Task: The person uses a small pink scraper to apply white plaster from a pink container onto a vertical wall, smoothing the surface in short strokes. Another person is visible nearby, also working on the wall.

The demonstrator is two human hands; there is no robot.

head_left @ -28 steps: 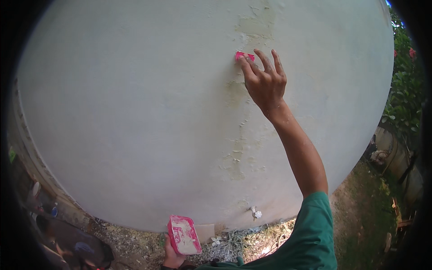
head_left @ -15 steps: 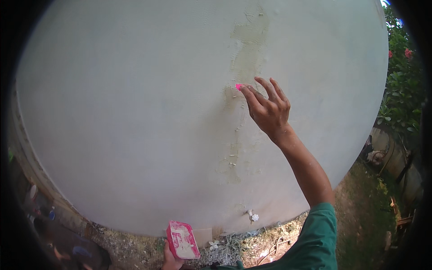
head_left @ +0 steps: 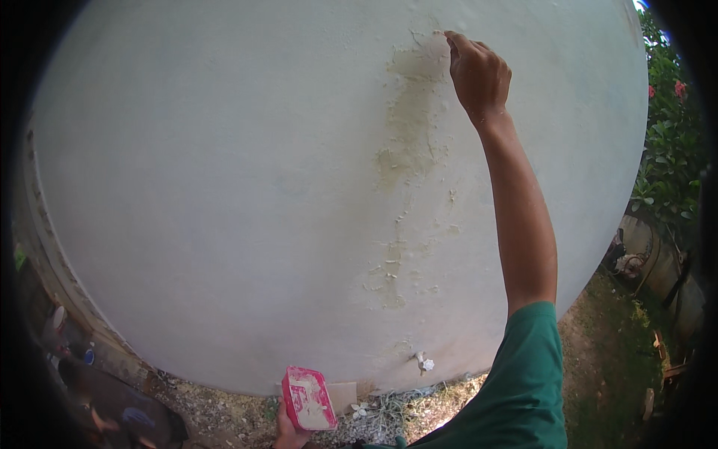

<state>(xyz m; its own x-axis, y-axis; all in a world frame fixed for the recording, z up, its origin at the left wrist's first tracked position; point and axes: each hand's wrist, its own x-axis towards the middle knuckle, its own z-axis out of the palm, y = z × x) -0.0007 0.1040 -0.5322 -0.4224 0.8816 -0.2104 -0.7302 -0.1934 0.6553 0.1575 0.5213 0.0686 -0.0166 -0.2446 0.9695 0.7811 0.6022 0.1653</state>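
My right hand [head_left: 481, 75] is raised high against the pale wall [head_left: 224, 187], its fingers closed in a pinch at the top of a rough greenish-beige patch [head_left: 411, 105] of filler. Only a small tip shows at the fingertips; the rest of the small pink scraper is hidden by the fingers. Low at the left, my left hand [head_left: 288, 430] grips a pink rectangular tub [head_left: 289, 400] by its side. Whitish paste [head_left: 313, 408] coats the inside of the tub. Small lumps of filler run down the wall below the patch.
A white tap [head_left: 425, 364] juts from the wall's foot, with dry plants [head_left: 385, 410] nearby. At the lower left a person [head_left: 123, 408] in dark clothing is partly visible. Green bushes [head_left: 666, 142] with red flowers stand at the right, above a low wall.
My right hand has moved up along the patch, and the pink scraper has gone out of sight behind its fingers. The left hand keeps the tub in nearly the same place.
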